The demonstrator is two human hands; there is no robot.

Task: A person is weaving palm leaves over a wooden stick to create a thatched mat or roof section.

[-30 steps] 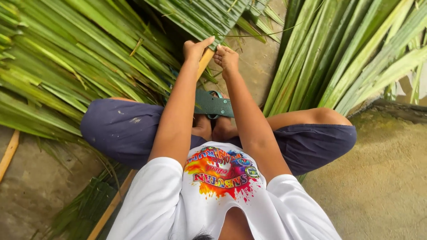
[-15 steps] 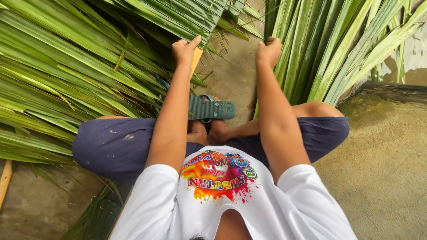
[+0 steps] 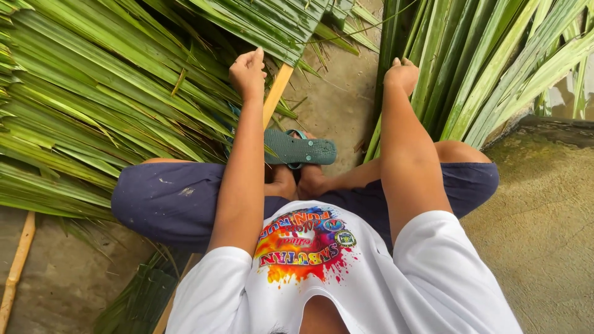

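I sit cross-legged on the ground among long green palm leaves. My left hand (image 3: pixel 248 72) rests with curled fingers on the woven leaf panel (image 3: pixel 272 21), just left of the light wooden stick (image 3: pixel 276 94) that runs under it. My right hand (image 3: pixel 401 73) is closed around the base of a loose palm leaf (image 3: pixel 433 55) in the bundle at the right. Whether the left hand grips a leaf is hidden by the fingers.
A green flip-flop (image 3: pixel 300 150) lies over my feet. A big heap of palm leaves (image 3: pixel 93 111) fills the left side, another bundle (image 3: pixel 513 55) the right. A second wooden stick (image 3: pixel 15 272) lies at lower left. Bare concrete ground (image 3: pixel 544 235) spreads at the right.
My right hand left the stick and woven panel and moved right to the loose leaf bundle, where it closed on a leaf. My left hand shifted slightly left of the stick.
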